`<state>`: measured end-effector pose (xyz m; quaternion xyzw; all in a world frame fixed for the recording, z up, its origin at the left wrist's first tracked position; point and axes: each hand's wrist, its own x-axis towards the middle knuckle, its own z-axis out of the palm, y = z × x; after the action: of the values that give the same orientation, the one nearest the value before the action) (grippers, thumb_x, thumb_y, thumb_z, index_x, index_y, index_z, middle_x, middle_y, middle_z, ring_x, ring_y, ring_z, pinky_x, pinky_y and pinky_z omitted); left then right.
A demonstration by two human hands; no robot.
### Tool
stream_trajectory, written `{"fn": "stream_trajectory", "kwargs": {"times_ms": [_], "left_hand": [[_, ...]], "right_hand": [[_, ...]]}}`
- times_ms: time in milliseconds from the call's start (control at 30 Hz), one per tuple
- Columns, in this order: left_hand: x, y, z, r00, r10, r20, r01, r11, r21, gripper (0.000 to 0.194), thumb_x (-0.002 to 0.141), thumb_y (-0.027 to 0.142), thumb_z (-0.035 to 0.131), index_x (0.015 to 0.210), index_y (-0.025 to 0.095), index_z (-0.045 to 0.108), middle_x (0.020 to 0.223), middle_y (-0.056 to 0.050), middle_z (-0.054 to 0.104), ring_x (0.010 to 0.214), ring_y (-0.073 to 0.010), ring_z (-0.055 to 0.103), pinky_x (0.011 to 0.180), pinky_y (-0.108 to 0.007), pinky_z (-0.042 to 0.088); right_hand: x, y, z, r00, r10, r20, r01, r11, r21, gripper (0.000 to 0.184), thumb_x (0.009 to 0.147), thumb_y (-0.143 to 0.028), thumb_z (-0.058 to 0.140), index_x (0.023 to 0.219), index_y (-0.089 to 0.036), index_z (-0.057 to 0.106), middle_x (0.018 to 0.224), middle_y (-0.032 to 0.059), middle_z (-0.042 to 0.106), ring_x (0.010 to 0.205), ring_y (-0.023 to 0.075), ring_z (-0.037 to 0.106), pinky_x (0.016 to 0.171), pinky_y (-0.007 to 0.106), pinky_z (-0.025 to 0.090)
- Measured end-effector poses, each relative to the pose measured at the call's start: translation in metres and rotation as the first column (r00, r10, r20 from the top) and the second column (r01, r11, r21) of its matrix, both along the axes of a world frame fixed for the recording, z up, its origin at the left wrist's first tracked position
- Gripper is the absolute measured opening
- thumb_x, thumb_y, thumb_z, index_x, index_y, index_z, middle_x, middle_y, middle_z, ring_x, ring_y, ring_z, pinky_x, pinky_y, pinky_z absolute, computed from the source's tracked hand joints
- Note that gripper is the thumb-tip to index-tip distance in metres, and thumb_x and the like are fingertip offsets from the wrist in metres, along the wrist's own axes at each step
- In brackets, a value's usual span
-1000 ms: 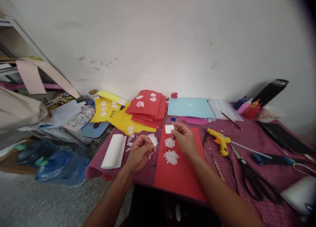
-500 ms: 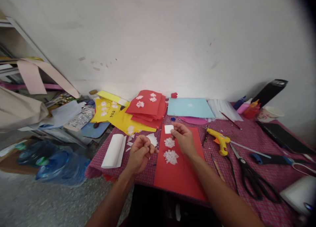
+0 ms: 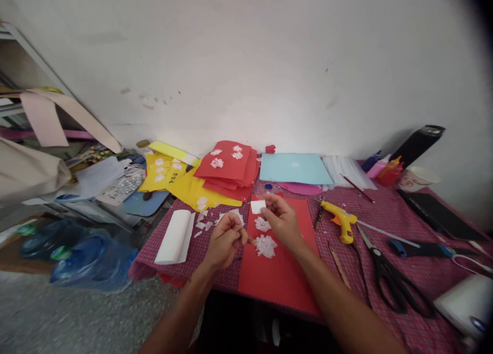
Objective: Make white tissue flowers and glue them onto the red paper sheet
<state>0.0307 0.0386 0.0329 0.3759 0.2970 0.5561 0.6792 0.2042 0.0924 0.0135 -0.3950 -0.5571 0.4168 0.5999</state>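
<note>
My right hand (image 3: 283, 219) pinches a small white paper square (image 3: 258, 206) above the far end of a red card (image 3: 279, 282). Two white paper flowers lie on that card, a smaller flower (image 3: 262, 224) just below the square and a larger flower (image 3: 265, 246) nearer me. My left hand (image 3: 225, 241) is at the card's left edge, its thumb and fingers pressed together; whatever may be between them is too small to make out. Behind it, partly covered, are white paper pieces (image 3: 234, 215).
Left on the checked tablecloth lies folded white paper (image 3: 175, 237) beside scraps. Red cards (image 3: 227, 164) with flowers are stacked at the back, near a light blue sheet (image 3: 295, 169). To the right are a yellow glue gun (image 3: 339, 218), black scissors (image 3: 389, 277) and a black bottle (image 3: 419, 146).
My right hand has brought the paper square slightly left and down. My left hand has shifted a little to the right, closer to the larger flower. The whole view has moved slightly.
</note>
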Motion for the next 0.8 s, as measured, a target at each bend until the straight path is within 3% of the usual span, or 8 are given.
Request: {"fn": "stream_trajectory", "kwargs": {"times_ms": [233, 433, 600, 667, 800], "left_hand": [[-0.010, -0.017, -0.013, 0.997, 0.079, -0.004, -0.079, 0.997, -0.016, 0.015, 0.073, 0.010, 0.057, 0.082, 0.020, 0.050, 0.065, 0.008, 0.049, 0.056, -0.0077, 0.051, 0.074, -0.033, 0.055], [-0.018, -0.036, -0.021, 0.983, 0.183, -0.005, -0.183, 0.982, -0.048, 0.016, 0.072, 0.008, 0.057, 0.078, 0.020, 0.048, 0.063, 0.008, 0.048, 0.055, -0.0076, 0.049, 0.075, -0.033, 0.054], [-0.029, -0.046, -0.023, 0.971, 0.232, -0.058, -0.232, 0.973, 0.003, 0.005, 0.077, 0.014, 0.059, 0.079, 0.018, 0.056, 0.067, 0.004, 0.054, 0.057, -0.0107, 0.053, 0.071, -0.035, 0.053], [-0.033, -0.047, -0.022, 0.964, 0.237, -0.123, -0.233, 0.971, 0.049, 0.004, 0.082, 0.020, 0.060, 0.084, 0.017, 0.061, 0.068, 0.002, 0.057, 0.057, -0.0127, 0.055, 0.069, -0.035, 0.052], [-0.030, -0.038, -0.017, 0.935, 0.244, -0.256, -0.232, 0.970, 0.078, 0.029, 0.086, 0.028, 0.068, 0.114, 0.021, 0.061, 0.090, -0.002, 0.065, 0.072, -0.0151, 0.064, 0.073, -0.032, 0.052]], "right_hand": [[-0.005, -0.007, 0.007, 0.997, 0.069, 0.036, -0.069, 0.998, 0.009, 0.028, 0.083, -0.030, 0.068, 0.110, -0.023, 0.067, 0.072, -0.0039, 0.051, 0.057, 0.0116, 0.045, 0.051, 0.024, 0.040], [-0.009, -0.012, 0.011, 0.988, 0.150, 0.034, -0.149, 0.988, -0.030, 0.023, 0.081, -0.031, 0.072, 0.102, -0.023, 0.069, 0.073, -0.0021, 0.056, 0.059, 0.0124, 0.050, 0.052, 0.025, 0.042], [-0.011, -0.016, 0.014, 0.959, 0.280, -0.037, -0.282, 0.954, -0.097, 0.027, 0.077, -0.036, 0.076, 0.099, -0.022, 0.070, 0.072, -0.0016, 0.062, 0.057, 0.0129, 0.054, 0.052, 0.026, 0.044], [-0.011, -0.017, 0.013, 0.940, 0.335, -0.061, -0.340, 0.931, -0.131, 0.027, 0.077, -0.037, 0.077, 0.100, -0.022, 0.070, 0.074, -0.0009, 0.065, 0.057, 0.0130, 0.056, 0.053, 0.026, 0.045], [-0.008, -0.016, 0.011, 0.889, 0.438, -0.132, -0.455, 0.876, -0.162, 0.025, 0.080, -0.037, 0.077, 0.099, -0.022, 0.072, 0.077, 0.0004, 0.069, 0.057, 0.0128, 0.058, 0.054, 0.027, 0.047]]}}
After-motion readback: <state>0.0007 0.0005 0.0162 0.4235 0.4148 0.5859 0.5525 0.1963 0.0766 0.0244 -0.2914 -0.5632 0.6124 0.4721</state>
